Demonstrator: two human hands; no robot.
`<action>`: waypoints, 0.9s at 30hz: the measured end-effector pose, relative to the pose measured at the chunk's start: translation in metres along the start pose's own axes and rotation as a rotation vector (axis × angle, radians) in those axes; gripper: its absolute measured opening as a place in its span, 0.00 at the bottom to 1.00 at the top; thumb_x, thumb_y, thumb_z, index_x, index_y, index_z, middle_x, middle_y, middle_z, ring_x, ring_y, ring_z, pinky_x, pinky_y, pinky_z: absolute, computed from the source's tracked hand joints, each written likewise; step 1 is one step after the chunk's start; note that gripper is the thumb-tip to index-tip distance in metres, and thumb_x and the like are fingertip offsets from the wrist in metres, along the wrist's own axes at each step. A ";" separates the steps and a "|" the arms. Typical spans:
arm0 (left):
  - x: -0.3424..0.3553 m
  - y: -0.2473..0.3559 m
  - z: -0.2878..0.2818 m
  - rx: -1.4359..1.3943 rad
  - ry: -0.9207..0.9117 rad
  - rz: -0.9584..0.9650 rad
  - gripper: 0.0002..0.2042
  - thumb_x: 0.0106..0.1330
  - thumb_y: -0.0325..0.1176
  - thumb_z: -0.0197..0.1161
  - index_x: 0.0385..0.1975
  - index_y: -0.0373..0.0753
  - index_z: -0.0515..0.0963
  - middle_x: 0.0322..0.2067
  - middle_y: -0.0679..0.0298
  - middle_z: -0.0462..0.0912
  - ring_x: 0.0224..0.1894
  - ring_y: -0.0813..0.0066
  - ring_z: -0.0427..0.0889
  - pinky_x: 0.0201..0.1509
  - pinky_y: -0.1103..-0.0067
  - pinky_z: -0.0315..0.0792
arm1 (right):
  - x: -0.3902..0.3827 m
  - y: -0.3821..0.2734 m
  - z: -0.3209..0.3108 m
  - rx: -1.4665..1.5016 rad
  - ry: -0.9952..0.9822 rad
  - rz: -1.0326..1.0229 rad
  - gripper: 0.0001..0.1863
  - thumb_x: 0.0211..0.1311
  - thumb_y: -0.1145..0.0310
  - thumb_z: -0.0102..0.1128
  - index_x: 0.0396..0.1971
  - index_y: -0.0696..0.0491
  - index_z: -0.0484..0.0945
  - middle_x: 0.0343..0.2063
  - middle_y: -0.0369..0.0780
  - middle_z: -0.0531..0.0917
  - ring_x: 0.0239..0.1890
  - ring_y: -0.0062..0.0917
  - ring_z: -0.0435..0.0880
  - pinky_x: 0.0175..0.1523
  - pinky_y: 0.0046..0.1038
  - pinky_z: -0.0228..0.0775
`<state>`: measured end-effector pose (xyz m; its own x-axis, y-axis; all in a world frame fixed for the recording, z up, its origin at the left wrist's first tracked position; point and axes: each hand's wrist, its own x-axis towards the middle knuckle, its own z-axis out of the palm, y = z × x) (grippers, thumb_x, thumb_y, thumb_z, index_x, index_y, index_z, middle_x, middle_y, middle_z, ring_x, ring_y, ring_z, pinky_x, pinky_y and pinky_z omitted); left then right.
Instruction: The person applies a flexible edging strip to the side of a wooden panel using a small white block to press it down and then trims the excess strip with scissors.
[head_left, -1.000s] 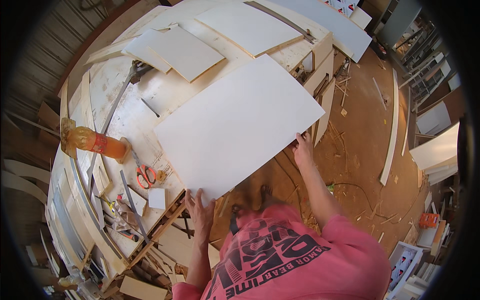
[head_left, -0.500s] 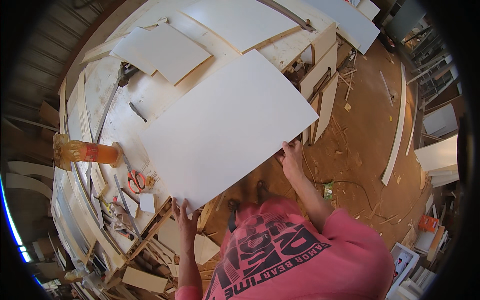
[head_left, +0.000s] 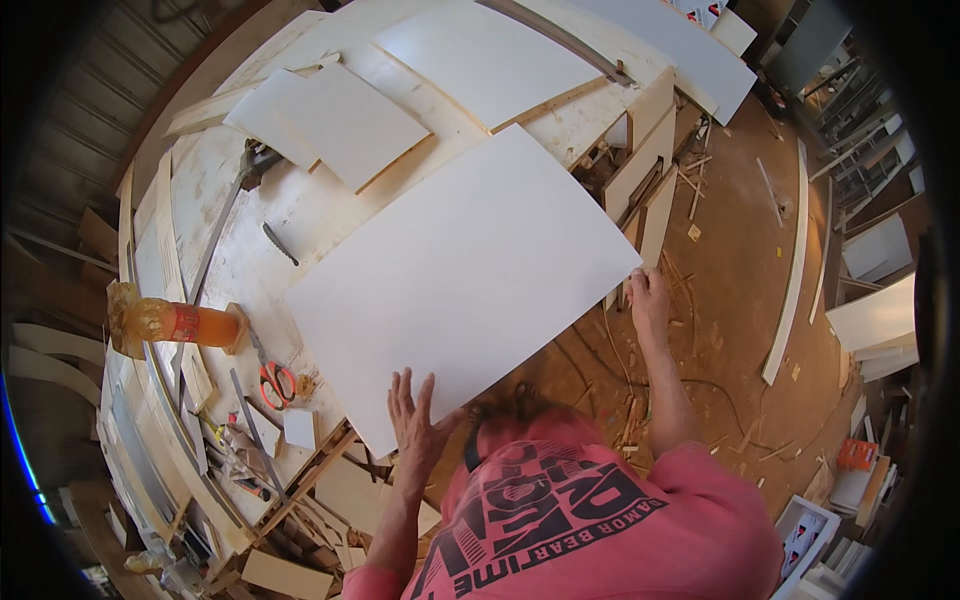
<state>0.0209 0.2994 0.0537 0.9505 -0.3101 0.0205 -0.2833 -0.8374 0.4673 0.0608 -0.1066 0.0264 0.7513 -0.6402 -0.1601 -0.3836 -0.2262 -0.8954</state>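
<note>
A large white rectangular board [head_left: 470, 270] lies across the workbench, its near edge jutting past the bench toward me. My left hand [head_left: 418, 420] rests on the board's near edge, fingers stretched out over its top face; the thumb points along the edge. At the board's right corner, my right hand [head_left: 647, 290] has its fingers curled against the edge, partly hidden from view. Left of the board lie orange-handled scissors [head_left: 275, 385] and a small dark strip-like tool [head_left: 281, 244]. A bottle of orange liquid [head_left: 195, 325] is on the bench's left side.
Smaller white boards [head_left: 340, 120] and another large white panel [head_left: 490, 60] lie at the back. A long metal bar clamp [head_left: 220, 235] spans the left side. Boards [head_left: 655, 170] lean at the bench's right end. Offcuts [head_left: 330, 505] lie below; scraps and a cable litter the brown floor [head_left: 720, 330].
My right hand has slid right along the edge to the corner. My left hand has moved right and onto the board's face, fingers now spread. The view has shifted slightly.
</note>
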 end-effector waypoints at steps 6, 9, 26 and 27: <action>0.071 0.057 0.050 -0.035 -0.070 0.168 0.34 0.58 0.48 0.66 0.64 0.47 0.63 0.68 0.49 0.52 0.71 0.46 0.45 0.71 0.53 0.45 | 0.126 -0.084 0.047 -0.149 -0.050 -0.401 0.16 0.66 0.66 0.52 0.49 0.58 0.72 0.42 0.49 0.80 0.47 0.38 0.80 0.54 0.34 0.70; 0.137 0.063 0.062 0.001 0.068 0.122 0.32 0.61 0.47 0.63 0.65 0.47 0.63 0.67 0.49 0.52 0.71 0.46 0.45 0.70 0.53 0.45 | 0.218 -0.086 0.087 -0.302 -0.105 -0.500 0.19 0.63 0.67 0.54 0.53 0.55 0.71 0.46 0.49 0.77 0.50 0.41 0.76 0.56 0.36 0.68; 0.250 0.062 0.081 0.265 0.063 -0.225 0.31 0.66 0.53 0.54 0.67 0.48 0.60 0.71 0.51 0.46 0.73 0.52 0.40 0.73 0.54 0.34 | 0.362 -0.099 0.182 -0.688 -0.076 -1.045 0.23 0.58 0.54 0.61 0.55 0.39 0.75 0.59 0.37 0.71 0.57 0.36 0.66 0.62 0.40 0.57; 0.251 0.064 0.083 0.262 0.060 -0.227 0.31 0.66 0.53 0.54 0.67 0.48 0.60 0.71 0.51 0.46 0.73 0.52 0.40 0.73 0.54 0.34 | 0.361 -0.100 0.186 -0.702 -0.063 -1.035 0.24 0.58 0.53 0.61 0.55 0.39 0.75 0.59 0.37 0.71 0.57 0.36 0.66 0.62 0.41 0.57</action>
<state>0.2308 0.1308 0.0159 0.9966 -0.0821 -0.0029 -0.0794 -0.9714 0.2238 0.4703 -0.1789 -0.0192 0.8877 0.1028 0.4488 0.2127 -0.9561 -0.2018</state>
